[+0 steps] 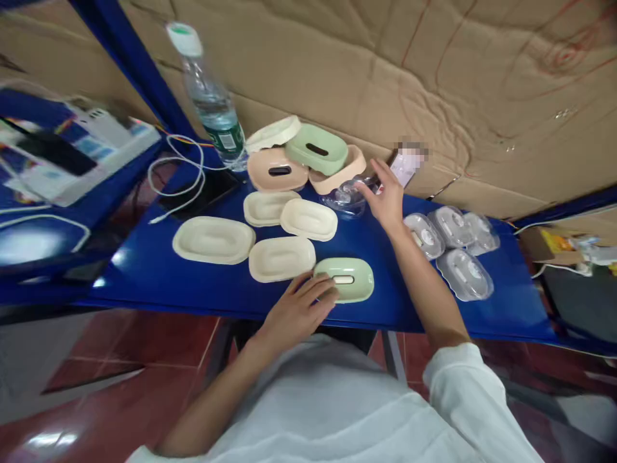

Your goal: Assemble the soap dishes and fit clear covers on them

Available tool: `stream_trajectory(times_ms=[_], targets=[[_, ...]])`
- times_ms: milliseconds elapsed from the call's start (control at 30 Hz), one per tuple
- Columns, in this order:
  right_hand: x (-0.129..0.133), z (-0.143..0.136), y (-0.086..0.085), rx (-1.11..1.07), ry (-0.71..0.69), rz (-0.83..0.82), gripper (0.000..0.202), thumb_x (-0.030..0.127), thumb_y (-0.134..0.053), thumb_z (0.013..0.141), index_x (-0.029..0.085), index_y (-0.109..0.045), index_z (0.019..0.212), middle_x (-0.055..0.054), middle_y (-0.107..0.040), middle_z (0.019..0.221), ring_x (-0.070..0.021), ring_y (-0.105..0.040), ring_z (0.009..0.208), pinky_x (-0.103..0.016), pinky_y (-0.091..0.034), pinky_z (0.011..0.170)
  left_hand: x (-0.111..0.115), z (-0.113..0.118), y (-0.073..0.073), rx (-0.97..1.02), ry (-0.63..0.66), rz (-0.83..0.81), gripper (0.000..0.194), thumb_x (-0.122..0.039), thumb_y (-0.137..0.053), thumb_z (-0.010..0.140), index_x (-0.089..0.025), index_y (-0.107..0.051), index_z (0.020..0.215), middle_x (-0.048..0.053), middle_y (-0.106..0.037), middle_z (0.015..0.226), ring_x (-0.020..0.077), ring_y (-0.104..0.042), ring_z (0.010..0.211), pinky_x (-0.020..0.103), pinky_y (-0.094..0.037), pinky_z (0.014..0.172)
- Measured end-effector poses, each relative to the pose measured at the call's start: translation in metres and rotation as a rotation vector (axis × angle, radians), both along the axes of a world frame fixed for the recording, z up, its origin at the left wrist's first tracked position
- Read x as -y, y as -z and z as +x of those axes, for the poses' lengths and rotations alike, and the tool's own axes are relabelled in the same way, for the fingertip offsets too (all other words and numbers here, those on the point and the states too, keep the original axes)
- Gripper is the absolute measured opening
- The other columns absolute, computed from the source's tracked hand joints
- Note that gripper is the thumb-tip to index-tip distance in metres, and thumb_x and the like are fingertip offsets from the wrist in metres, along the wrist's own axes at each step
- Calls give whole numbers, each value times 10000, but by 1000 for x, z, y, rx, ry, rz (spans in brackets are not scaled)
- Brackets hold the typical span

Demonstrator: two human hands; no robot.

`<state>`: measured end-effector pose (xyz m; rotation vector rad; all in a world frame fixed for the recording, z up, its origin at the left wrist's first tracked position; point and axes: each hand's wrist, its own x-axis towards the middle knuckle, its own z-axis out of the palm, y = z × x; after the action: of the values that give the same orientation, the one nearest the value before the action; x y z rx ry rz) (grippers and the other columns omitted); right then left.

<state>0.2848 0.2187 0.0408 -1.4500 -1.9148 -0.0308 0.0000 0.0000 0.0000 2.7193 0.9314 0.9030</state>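
My left hand [304,303] lies with its fingers extended over the left end of a glossy pale-green oval lid [359,283], which has a slot in its middle. Beyond it, my right hand [388,199] is at a small pile of clear plastic shells [348,198], thumb and fingers apart; whether it touches a shell is hard to see. Left of the green lid lie several cream oval trays [214,240]. Behind them are piled a pink slotted lid [277,170], another green slotted lid [317,149], a pink oval box [337,173] and a cream piece [273,134].
Several clear plastic packs [465,275] sit right of my right forearm. A water bottle [216,109] stands at the back left beside a white cable [178,191] and a dark flat device [202,193]. Cardboard [328,71] lines the back of the blue table [385,308]. A phone [405,166] leans there.
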Motion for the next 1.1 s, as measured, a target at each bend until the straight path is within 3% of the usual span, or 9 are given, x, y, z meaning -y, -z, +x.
stream_trajectory(times_ms=[133,267,433,600,700,833,967,1100], targets=[[10,2,-5,8,29,50,727,719,-598,1012,206,-606,1528,-163,-583,1610,-344,-507,1543,-598,-380,1307,-1,0,2,-4,1,-5,214,-189,-627,1071,-224,-704,1268,49,-759,1350,233,-653,1373,439,-444,1211],[32,10,-23,42,17,118,682,677,-589,1037,226,-575,1548,-155,-550,1630,-355,-482,1558,-613,-373,1313,0,0,0,-3,7,2,230,-182,-627,1066,-218,-698,1282,65,-759,1344,243,-659,1370,450,-466,1207],[103,23,-36,-8,43,151,636,643,-637,1030,256,-574,1531,-145,-579,1598,-362,-529,1525,-640,-480,1237,-1,1,-5,2,2,-1,210,-163,-628,1054,-216,-693,1247,97,-735,1361,260,-669,1367,462,-514,1195],[197,21,-6,-111,-110,-6,577,544,-742,997,295,-600,1498,-127,-635,1547,-359,-610,1455,-627,-563,1169,0,0,-3,48,-62,3,413,-196,-697,1024,-206,-608,1426,175,-650,1467,311,-648,1392,495,-576,1163],[232,16,15,-99,-233,-96,622,465,-790,977,300,-567,1533,-144,-641,1540,-351,-627,1441,-589,-587,1160,3,-1,1,120,-142,-15,630,-260,-754,1001,-232,-488,1571,206,-553,1571,330,-602,1455,467,-610,1134],[245,10,24,-14,-348,-192,706,372,-764,1007,327,-449,1636,-151,-551,1632,-337,-569,1504,-569,-575,1188,3,-4,5,184,-128,-103,767,-289,-767,997,-267,-378,1658,198,-458,1667,310,-550,1516,464,-578,1190],[241,7,19,141,-415,-257,685,267,-657,1071,386,-388,1689,-100,-350,1777,-340,-417,1611,-563,-504,1261,0,-5,3,177,-57,-150,686,-282,-759,1001,-265,-456,1616,160,-530,1634,306,-526,1537,510,-517,1255],[240,10,19,195,-409,-209,797,251,-672,1060,396,-273,1734,-82,-293,1804,-337,-429,1603,-522,-528,1248,0,-3,2,153,-71,-149,694,-313,-758,1003,-276,-451,1624,155,-536,1641,310,-540,1531,500,-540,1236]])
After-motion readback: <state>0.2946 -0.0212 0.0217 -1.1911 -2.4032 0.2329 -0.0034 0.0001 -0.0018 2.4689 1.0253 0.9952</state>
